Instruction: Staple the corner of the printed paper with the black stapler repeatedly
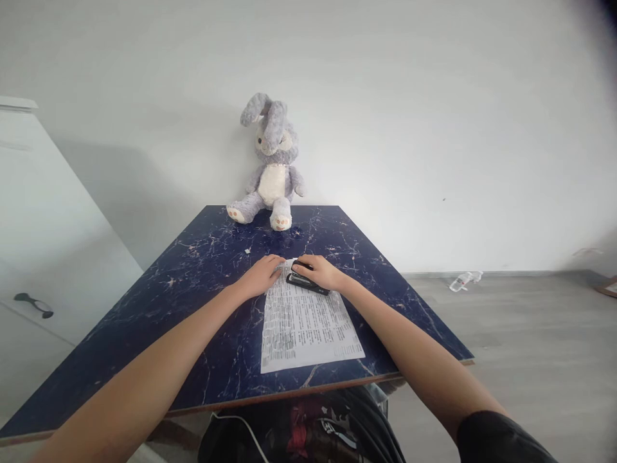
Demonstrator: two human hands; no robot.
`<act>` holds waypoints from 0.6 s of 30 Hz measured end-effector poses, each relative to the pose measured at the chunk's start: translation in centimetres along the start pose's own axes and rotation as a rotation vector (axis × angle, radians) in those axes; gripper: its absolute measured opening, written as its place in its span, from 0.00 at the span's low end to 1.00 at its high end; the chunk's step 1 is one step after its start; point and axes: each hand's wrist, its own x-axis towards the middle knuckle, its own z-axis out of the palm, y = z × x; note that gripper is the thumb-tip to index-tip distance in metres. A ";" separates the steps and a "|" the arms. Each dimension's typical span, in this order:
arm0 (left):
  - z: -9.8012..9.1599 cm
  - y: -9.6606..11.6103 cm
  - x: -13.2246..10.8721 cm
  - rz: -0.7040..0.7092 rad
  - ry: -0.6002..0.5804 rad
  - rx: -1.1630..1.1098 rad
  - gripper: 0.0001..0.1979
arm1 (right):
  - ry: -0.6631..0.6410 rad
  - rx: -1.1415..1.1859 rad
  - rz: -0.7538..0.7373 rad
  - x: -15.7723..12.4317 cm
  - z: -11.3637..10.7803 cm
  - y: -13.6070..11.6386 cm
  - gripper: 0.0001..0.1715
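Note:
A printed sheet of paper (313, 328) lies on the dark blue marbled table in front of me; whether it is one sheet or a stack I cannot tell. Across its far part rests a black stapler (308, 283). My right hand (321, 271) is closed over the stapler, fingers on its top. On the far left edge of the paper lies my left hand (263, 273), its fingers stretched out and touching the sheet, holding nothing.
A grey plush rabbit (273, 167) sits at the table's (202, 283) far end against the wall. Left of the table stands a white cabinet (53, 238) with a dark handle. On the floor at the right lies a clear plastic bottle (465, 280).

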 end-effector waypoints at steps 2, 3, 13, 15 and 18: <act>0.1 -0.1 0.1 0.001 0.004 0.029 0.20 | -0.039 0.003 0.000 -0.1 -0.1 0.1 0.21; 0.1 -0.1 0.1 0.001 -0.001 0.045 0.20 | -0.061 0.009 -0.001 -0.1 -0.2 0.1 0.21; -0.9 1.5 0.2 -0.067 0.001 -0.020 0.20 | 0.218 0.733 0.252 -1.0 -3.3 3.2 0.22; -1.1 1.7 0.3 -0.047 0.065 -0.099 0.19 | 0.293 0.967 0.371 -1.3 -4.4 4.9 0.23; -1.5 1.9 0.4 -0.025 0.168 -0.201 0.16 | 0.319 1.137 0.505 -1.9 -6.0 7.4 0.26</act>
